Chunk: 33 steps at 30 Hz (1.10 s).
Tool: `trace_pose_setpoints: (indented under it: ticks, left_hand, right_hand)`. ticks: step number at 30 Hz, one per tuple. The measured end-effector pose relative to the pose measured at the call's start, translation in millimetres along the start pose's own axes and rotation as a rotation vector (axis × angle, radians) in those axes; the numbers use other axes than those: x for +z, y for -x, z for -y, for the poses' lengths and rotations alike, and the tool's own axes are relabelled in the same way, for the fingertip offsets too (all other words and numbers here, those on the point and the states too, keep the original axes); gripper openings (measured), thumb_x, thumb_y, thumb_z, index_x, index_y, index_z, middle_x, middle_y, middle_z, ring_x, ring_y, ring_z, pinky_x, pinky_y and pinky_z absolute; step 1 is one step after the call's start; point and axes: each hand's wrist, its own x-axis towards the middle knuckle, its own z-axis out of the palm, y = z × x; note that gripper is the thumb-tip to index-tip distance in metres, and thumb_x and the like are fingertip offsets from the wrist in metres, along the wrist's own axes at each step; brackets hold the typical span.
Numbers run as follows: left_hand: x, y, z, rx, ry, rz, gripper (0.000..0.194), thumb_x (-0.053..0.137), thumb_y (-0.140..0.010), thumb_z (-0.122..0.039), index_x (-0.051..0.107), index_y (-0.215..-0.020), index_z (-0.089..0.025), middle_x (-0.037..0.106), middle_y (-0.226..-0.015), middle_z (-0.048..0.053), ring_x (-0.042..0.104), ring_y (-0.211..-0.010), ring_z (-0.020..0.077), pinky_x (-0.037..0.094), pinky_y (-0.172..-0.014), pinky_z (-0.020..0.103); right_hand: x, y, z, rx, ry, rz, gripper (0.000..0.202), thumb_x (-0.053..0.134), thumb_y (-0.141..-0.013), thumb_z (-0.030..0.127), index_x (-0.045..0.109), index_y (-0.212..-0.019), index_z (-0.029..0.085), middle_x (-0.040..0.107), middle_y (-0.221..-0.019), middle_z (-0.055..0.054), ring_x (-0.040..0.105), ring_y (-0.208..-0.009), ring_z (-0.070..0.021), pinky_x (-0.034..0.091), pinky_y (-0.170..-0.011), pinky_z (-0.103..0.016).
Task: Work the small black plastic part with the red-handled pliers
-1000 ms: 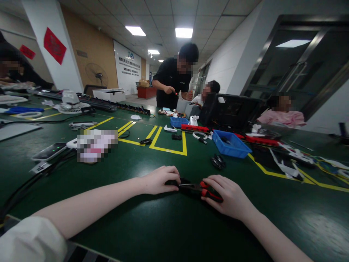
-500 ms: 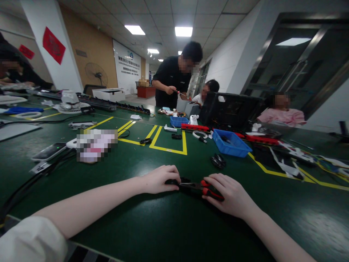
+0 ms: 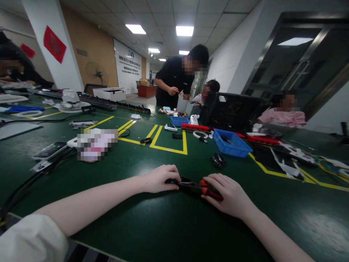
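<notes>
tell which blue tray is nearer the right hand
The larger blue tray, behind the black bundle, is nearer the right hand; the smaller blue tray sits farther back.

Ceiling lights [image 3: 184, 31] glow above a tan wall [image 3: 73, 40], red desk [image 3: 145, 92] and glass doors [image 3: 272, 69].

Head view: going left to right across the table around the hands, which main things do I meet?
Green-lit device → pixelated pinkish item → left hand, holding a small black part → red-handled pliers → right hand, gripping them → white strip.
</notes>
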Motion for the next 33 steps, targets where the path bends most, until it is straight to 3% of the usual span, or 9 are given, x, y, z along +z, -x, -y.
trace_pose_setpoints:
  ticks: [33]
  left_hand:
    - [0.2, 0.6, 1.7, -0.003, -0.015, 0.012, 0.019, 0.065, -0.092, -0.031, 0.065, -0.107, -0.020, 0.060, -0.115, 0.007, 0.059, -0.104, 0.0212, 0.046, -0.089, 0.033]
  right_hand:
    - [-2.0, 1.1, -4.8, -0.031, 0.044, -0.016, 0.037, 0.063, -0.086, 0.040, 0.064, -0.115, 0.017, 0.071, -0.106, -0.012, 0.068, -0.093, -0.0228, 0.058, -0.081, -0.037]
